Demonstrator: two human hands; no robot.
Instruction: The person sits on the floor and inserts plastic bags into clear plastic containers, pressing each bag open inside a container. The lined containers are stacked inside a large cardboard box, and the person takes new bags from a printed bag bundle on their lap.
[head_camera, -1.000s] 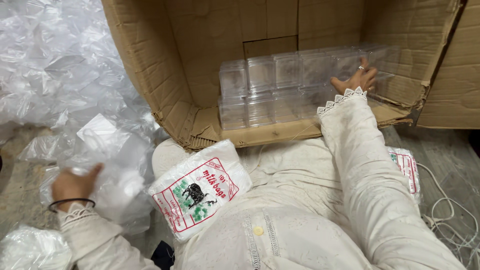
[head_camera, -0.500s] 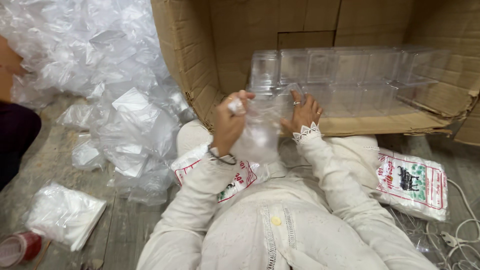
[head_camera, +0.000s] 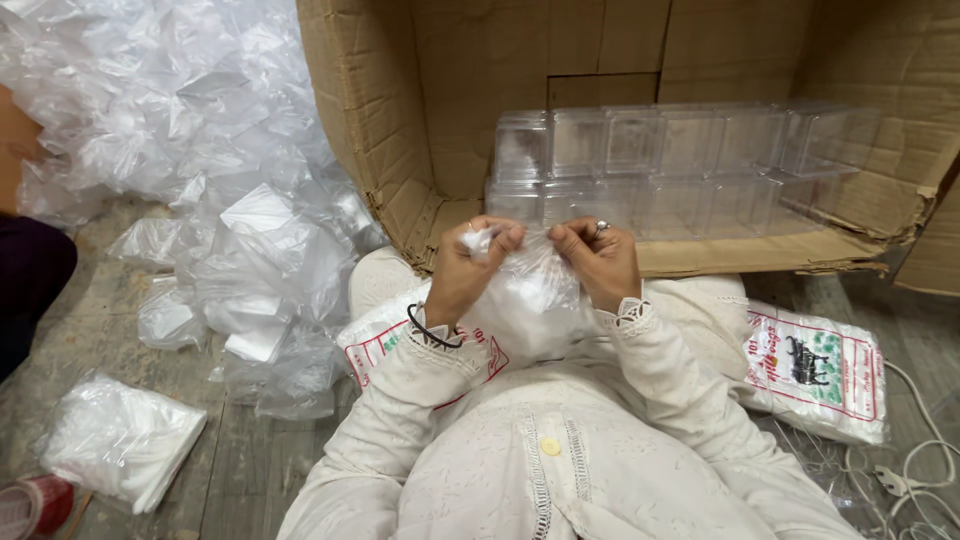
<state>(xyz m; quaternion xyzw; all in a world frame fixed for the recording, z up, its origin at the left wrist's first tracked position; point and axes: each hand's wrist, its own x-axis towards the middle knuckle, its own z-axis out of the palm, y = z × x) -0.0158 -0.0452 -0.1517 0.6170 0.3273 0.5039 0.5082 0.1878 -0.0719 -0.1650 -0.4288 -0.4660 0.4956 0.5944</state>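
Plastic bag, clear and thin, one item: held up over the lap between both hands, its top edge pinched at two points, its body hanging down in front of the white garment.

Cardboard box, large, lying open on its side just beyond the hands. Inside it, clear plastic containers stacked in two rows, directly behind the knuckles.

Heap of loose clear bags, spread over the floor well to the left of the left hand.

Printed packet of bags, white with red and green markings, on the floor to the right of the right forearm. A second printed packet lies under the left wrist, partly covered by the held bag.

Flat folded stack of clear bags, low and far left of the left elbow.

Left hand, closed, fingertips pinching the bag's upper left edge; dark band on the wrist.

Right hand, closed, pinching the upper right edge; ring on one finger.
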